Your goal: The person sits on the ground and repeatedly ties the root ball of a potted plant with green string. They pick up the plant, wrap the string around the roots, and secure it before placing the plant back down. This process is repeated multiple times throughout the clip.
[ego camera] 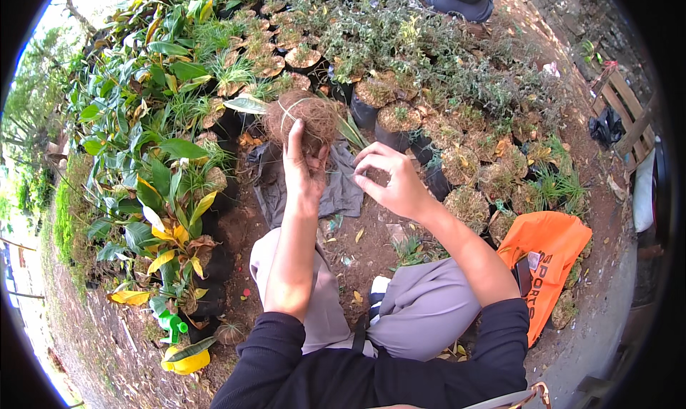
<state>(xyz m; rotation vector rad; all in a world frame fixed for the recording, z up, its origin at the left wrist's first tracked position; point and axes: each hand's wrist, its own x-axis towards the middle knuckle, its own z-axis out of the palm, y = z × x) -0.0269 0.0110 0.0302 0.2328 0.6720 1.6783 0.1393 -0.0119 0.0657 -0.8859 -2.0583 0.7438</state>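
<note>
My left hand point(304, 167) holds up a round ball of brown coir-like fibre point(300, 120), with the thumb across its near side. Pale cord crosses the top of the ball. Long variegated leaves point(246, 104), like those of a snake plant, stick out on both sides. To the right of the ball, my right hand point(388, 175) is raised with thumb and fingertips drawn close together. Whether a thin strand lies between them is too fine to tell. Below my hands a crumpled dark plastic sheet point(343, 186) is spread on the soil.
Leafy potted plants point(177, 151) crowd the left; black-bagged seedlings point(399, 119) fill the front and right. A green-and-yellow spray bottle point(185, 362) and a smaller fibre ball point(229, 333) lie at left. An orange bag point(557, 248) bears a dark phone point(521, 276). Another person point(455, 1) sits far off.
</note>
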